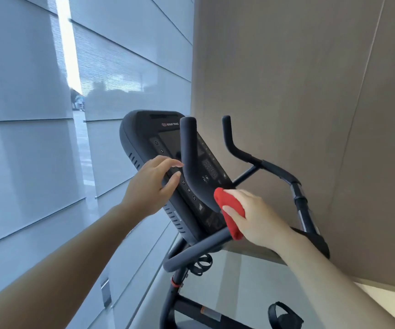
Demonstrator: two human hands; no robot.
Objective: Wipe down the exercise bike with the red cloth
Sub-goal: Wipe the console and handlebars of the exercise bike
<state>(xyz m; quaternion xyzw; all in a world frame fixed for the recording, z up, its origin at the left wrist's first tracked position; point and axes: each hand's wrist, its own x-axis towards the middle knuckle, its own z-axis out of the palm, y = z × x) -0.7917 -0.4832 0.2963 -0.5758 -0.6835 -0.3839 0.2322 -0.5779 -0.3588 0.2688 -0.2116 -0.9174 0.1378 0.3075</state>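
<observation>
**Handlebar horn wipe: grip and contact**

Method note (a judgement): my right fingers (233, 211) should wrap the red cloth (232, 227) round the tube. I should then drag it along the length with firm, even pressure, turning to a clean face at the bend.

Observed:
- Right fingers are curled and the thumb is pressed across the bunched cloth, so my right hand (258, 217) pinches it.
- The cloth lies against the lower bend of the near handlebar horn (189, 160), touching it. Its lower end hangs close to the loop bar (191, 252).
- Left fingers (168, 161) are loosely spread, lightly bent and hold nothing.
- My left hand (149, 186) sits at the left edge of the console (142, 136), just beside the horn. I cannot tell whether it touches the console.

Likely use of the left hand: steadying the exercise bike (179, 273) from there while the right wipes.
</observation>
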